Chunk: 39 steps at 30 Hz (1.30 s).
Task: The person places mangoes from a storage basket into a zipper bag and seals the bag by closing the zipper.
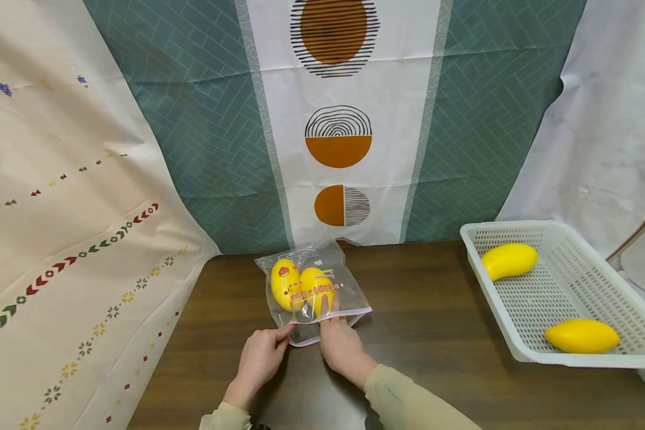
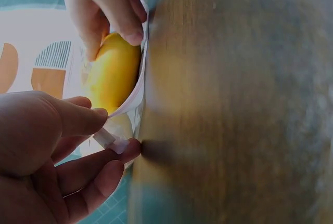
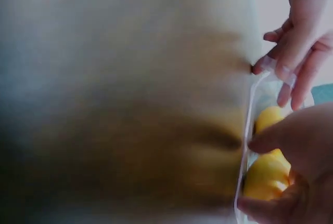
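Observation:
A clear zip bag [image 1: 352,295] with pink print lies on the table, its mouth facing the person. Inside it are two yellow mangoes, a left mango [image 1: 280,286] and a right mango [image 1: 313,278] side by side. My left hand [image 1: 261,356] pinches the left part of the bag's mouth between thumb and fingers. Reaching in through the mouth, my right hand [image 1: 343,347] holds the near end of the right mango. In the left wrist view its thumb and fingers sit on either side of that mango [image 2: 114,76]. The bag's plastic partly veils the right fingertips in the head view.
To the right stands a white plastic basket [image 1: 489,298] holding two more mangoes, one at the back left [image 1: 510,261] and one at the front [image 1: 581,336]. A patterned cloth [image 1: 338,179] hangs behind the dark wooden table [image 1: 424,322].

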Tool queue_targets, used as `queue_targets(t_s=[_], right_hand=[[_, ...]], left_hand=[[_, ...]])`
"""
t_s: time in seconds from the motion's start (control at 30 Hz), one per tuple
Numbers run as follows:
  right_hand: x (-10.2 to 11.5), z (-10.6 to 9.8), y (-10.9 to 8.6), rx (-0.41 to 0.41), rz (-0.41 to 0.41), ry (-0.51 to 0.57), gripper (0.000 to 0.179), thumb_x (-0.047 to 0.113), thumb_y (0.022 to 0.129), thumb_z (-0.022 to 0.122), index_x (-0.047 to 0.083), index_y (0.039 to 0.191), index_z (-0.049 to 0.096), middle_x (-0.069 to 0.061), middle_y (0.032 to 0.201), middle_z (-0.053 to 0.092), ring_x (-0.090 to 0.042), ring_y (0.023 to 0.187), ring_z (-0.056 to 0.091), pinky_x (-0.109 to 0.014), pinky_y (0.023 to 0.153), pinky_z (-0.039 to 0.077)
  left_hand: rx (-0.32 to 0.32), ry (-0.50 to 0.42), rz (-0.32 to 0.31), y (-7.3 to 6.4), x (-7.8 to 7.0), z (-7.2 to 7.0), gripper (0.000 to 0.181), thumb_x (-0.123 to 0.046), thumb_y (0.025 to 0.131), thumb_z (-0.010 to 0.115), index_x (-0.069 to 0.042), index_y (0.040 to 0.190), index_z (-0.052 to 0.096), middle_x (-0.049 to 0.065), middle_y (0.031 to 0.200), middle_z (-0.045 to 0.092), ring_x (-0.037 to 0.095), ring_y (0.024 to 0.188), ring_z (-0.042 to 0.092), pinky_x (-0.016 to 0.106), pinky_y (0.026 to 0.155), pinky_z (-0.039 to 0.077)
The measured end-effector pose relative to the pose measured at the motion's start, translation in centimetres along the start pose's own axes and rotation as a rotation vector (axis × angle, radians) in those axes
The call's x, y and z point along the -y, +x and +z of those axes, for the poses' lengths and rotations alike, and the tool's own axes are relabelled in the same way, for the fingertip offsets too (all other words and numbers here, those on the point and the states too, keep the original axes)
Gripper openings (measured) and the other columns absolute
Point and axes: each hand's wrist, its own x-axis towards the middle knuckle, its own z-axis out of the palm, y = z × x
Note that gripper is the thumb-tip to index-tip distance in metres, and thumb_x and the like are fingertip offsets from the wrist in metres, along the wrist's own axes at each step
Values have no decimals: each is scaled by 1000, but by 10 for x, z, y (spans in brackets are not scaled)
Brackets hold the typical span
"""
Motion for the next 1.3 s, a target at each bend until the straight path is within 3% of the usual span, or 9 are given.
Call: queue_targets(t_s=[0.1,0.17,0.3,0.57,0.83,1.1,1.3], right_hand=[[-3,0,7,129,41,135,84,7,89,73,-10,161,33,-40,165,27,-43,119,67,-44,70,61],[-4,0,12,173,57,186,88,8,89,74,-8,163,29,-40,167,19,-45,132,59,-45,74,61],[-4,1,18,219,74,205,90,12,89,77,-6,164,29,-39,168,17,-48,148,42,-48,81,61],[-1,5,29,287,117,139,82,20,92,76,-1,162,38,-38,167,21,-53,151,35,-51,94,58],[3,9,39,320,187,109,86,24,93,73,12,168,34,-37,170,13,-51,151,35,-55,78,61],[5,7,41,274,190,114,72,22,93,72,14,160,48,-36,166,25,-50,146,42,-57,83,60],[8,6,37,302,190,143,77,22,92,73,14,163,44,-38,169,16,-49,151,37,-52,79,61]], left_hand=[[3,-2,4,0,0,0,34,-4,89,84,-16,121,84,6,107,82,24,74,76,33,56,48],[6,-1,6,0,0,0,35,-4,89,84,-16,121,84,6,106,82,24,74,75,33,56,48],[8,3,17,0,-1,1,35,-3,89,84,-17,121,84,7,100,82,22,70,73,34,55,47],[2,10,29,-1,-3,3,35,-2,89,83,-18,120,85,7,94,81,22,69,72,34,54,46],[10,20,32,1,-4,2,34,-3,90,82,-18,121,84,7,92,81,23,69,73,34,55,46],[24,15,17,3,-5,0,35,-3,90,82,-17,122,84,7,89,80,18,63,68,32,53,44],[14,24,19,1,-4,-2,35,-3,90,82,-17,122,84,7,92,81,22,68,72,34,55,46]])
